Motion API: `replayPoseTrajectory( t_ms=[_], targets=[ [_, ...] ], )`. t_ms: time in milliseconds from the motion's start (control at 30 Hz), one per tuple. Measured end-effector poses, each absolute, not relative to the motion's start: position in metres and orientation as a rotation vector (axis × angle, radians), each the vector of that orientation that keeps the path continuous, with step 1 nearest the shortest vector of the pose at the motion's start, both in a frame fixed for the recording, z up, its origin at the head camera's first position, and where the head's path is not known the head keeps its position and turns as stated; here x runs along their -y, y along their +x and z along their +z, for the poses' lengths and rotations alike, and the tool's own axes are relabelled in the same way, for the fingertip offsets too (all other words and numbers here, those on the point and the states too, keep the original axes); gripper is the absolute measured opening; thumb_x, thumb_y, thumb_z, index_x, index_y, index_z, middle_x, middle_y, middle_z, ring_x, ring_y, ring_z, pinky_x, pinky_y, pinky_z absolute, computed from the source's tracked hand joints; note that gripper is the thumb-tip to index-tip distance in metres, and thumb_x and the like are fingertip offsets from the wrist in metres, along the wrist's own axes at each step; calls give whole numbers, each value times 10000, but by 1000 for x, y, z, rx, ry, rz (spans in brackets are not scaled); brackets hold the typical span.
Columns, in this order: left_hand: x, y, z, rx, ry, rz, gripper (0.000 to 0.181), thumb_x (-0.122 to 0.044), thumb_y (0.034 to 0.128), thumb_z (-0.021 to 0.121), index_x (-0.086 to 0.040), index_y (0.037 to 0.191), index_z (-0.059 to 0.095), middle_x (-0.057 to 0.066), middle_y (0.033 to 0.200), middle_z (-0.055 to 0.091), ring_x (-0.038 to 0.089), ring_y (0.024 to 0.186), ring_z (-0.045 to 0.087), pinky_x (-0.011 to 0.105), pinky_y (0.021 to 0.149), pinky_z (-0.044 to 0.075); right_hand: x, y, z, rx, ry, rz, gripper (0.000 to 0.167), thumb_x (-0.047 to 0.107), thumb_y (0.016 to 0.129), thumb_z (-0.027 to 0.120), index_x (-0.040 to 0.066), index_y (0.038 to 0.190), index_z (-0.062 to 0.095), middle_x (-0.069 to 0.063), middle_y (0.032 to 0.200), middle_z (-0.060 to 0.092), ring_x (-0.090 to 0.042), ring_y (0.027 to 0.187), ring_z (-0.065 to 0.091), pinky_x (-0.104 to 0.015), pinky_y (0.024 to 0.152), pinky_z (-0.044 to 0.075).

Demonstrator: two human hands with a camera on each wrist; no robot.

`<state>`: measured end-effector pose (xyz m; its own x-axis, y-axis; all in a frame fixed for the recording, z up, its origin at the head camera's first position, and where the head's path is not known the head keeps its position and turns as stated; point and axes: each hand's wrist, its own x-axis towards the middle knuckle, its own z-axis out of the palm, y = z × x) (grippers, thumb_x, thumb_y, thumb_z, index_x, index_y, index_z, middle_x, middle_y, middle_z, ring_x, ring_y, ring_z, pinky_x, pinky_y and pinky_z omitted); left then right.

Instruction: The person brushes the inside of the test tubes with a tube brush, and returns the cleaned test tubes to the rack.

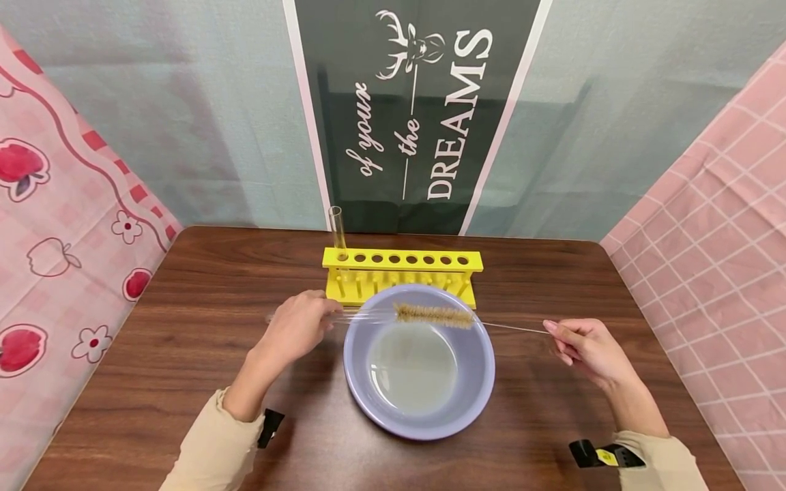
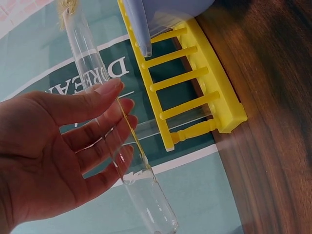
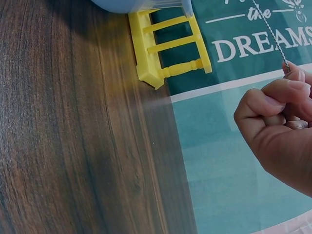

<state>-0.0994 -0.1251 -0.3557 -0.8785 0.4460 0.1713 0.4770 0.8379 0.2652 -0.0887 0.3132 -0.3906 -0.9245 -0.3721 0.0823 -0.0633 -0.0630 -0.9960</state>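
Observation:
My left hand (image 1: 302, 324) grips a clear glass test tube (image 2: 146, 195), its thumb and fingers curled round the glass. The tube lies roughly level, mouth to the right, over the left rim of a lavender basin (image 1: 419, 429). At that mouth is the tan bristle head of a test tube brush (image 1: 434, 315), hanging above the basin; whether its tip is inside the glass I cannot tell. My right hand (image 1: 589, 346) pinches the end of the brush's twisted wire handle (image 3: 273, 34) between thumb and fingers, right of the basin. Cloudy water (image 1: 413, 368) stands in the basin.
Behind the basin stands a yellow test tube rack (image 1: 402, 260), its front partly hidden by the rim. One upright test tube (image 1: 337, 228) sits in its leftmost hole. Brown wood tabletop (image 1: 202, 327) surrounds them, with cloth hangings (image 1: 245, 136) at the back and sides.

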Motion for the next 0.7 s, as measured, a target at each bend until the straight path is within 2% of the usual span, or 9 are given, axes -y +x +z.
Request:
replayPoseTrajectory(
  t_ms=[267,500,700],
  targets=[
    [126,-98,-358,2891,-753,-469,252,61,687,683,-96,882,708,2,757,605,235,746,596,359,590,462,-316,-87,-386,-2071,-512,-2012,358,-90,920,401,-8,572,426,-112,499,262,-262,407,207,-354,381,159],
    [128,-97,-360,2809,-802,-445,303,101,640,664,-130,834,699,-32,664,511,217,658,527,313,520,393,-317,-87,-383,-2133,-509,-1960,354,-93,916,411,-3,575,444,-117,500,314,-261,404,208,-350,367,164],
    [129,-96,-361,2799,-813,-447,317,101,633,672,-129,849,707,-31,662,508,208,667,513,301,502,372,-316,-88,-382,-2141,-506,-1959,358,-91,915,414,6,572,443,-110,501,327,-257,409,210,-350,369,170]
  ],
)
